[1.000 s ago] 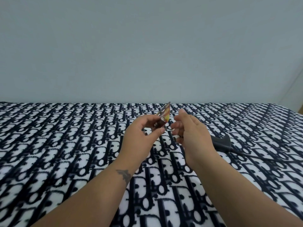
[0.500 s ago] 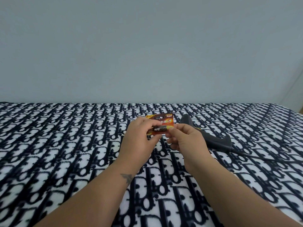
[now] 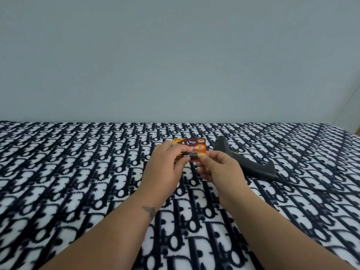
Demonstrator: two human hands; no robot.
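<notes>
A small red and orange battery pack card (image 3: 194, 146) with a dark battery (image 3: 191, 155) across its lower part is held up over the patterned blanket. My left hand (image 3: 164, 166) grips the card's left side, fingers curled over the battery's left end. My right hand (image 3: 219, 167) pinches the card's lower right corner between thumb and forefinger. The card faces me, its left half hidden by my fingers.
A black handheld device (image 3: 243, 159) with a yellow accent lies on the blanket just right of my right hand, its cable (image 3: 303, 187) running off to the right. The black and white blanket (image 3: 78, 172) covers the whole surface. A plain pale wall stands behind.
The card has turned from edge-on to face me, and my right hand has come in and pinched its right corner. Both hands sit a little lower than before.
</notes>
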